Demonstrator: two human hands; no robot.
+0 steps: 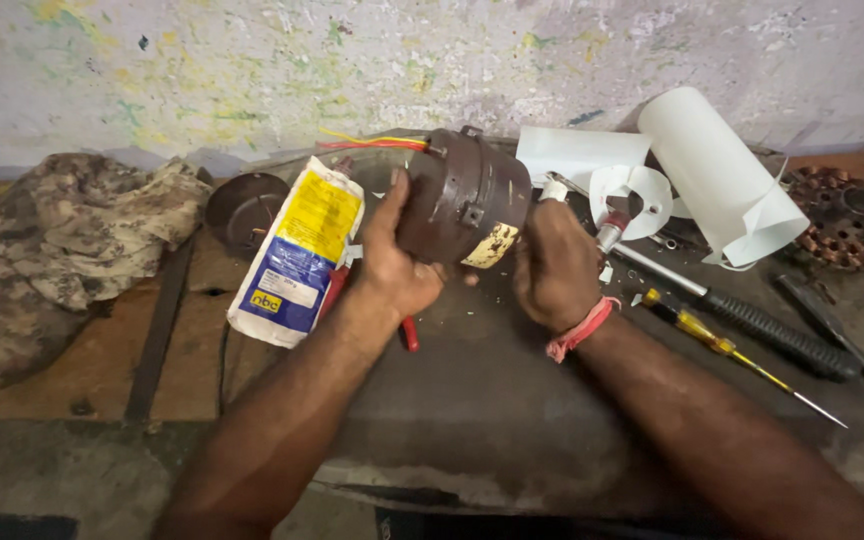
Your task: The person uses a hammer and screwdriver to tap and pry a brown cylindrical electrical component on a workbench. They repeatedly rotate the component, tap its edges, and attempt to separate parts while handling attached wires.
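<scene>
While both hands, left and right, close around it, the brown motor sits between them.

Repair workshop, stained bench, screwdriver, spare rotor, paint-flecked wall

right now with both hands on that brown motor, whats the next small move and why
Probably set the brown motor down flat on the dark bench. Both the left hand and right hand hold it tilted in the air, so neither is free for the yellow-handled screwdriver lying to the right.
</scene>
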